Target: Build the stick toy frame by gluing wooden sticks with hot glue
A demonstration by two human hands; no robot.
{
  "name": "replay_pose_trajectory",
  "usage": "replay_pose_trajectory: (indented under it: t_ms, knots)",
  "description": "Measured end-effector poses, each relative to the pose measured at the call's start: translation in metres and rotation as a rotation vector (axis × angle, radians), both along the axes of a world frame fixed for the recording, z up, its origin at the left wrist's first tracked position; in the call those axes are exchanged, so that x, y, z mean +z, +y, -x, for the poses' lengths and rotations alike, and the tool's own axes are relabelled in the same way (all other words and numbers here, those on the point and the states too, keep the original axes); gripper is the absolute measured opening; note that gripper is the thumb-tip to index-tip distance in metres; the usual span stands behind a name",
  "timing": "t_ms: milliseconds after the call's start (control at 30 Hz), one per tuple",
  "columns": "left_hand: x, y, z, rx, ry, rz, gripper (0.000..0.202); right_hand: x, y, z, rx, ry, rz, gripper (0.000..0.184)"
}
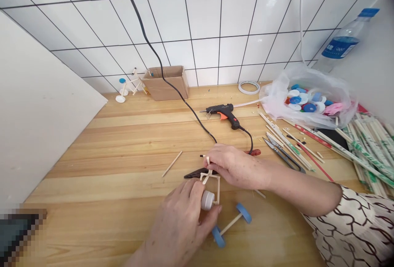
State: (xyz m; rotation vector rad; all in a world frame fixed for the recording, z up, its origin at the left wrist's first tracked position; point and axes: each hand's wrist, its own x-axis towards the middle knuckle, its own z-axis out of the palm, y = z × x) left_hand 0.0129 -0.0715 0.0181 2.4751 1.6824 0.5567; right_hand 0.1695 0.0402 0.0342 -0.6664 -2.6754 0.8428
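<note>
A small frame of wooden sticks (218,189) is between my hands. My left hand (181,213) is closed round its near side, beside a white bottle cap (207,200) fixed low on the frame. At the frame's upper end, my right hand (235,166) pinches a short wooden stick (208,161) that stands up at an angle; its fingertips partly hide the joint. Dark-jawed pliers (195,173) lie beneath, with a red handle showing past my right wrist. Close to my left thumb lies a stick axle (231,224) with a blue cap on each end.
A black glue gun (226,113) lies behind my hands, its cord trailing. To the right are snips (281,154), loose sticks, wrapped chopsticks (369,148), a bag of caps (308,98) and a bottle (341,47). A cardboard box (168,84) and tape roll (249,87) sit by the wall.
</note>
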Motion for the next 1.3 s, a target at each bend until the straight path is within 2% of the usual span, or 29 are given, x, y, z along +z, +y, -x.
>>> replay_pose_trajectory:
  t_ms: [167,500,1033,1300]
  knots:
    - [-0.0006,0.0012,0.0004,0.0,-0.019,0.029,0.022,0.0003,0.0005,0.0,0.017,-0.009,-0.012,0.018]
    - [-0.0072,0.0014,0.0015,0.017,0.026,0.037,0.047,0.0021,0.0008,0.0005,0.022,-0.014,0.006,0.018]
    - [-0.0059,0.0044,-0.0008,0.0,-0.01,0.022,0.036,0.0011,0.0018,0.0007,0.045,-0.013,-0.014,0.019]
    - [-0.0074,0.0037,0.0003,0.01,-0.006,0.038,0.039,0.0023,0.0017,0.0019,0.041,-0.028,-0.005,0.019]
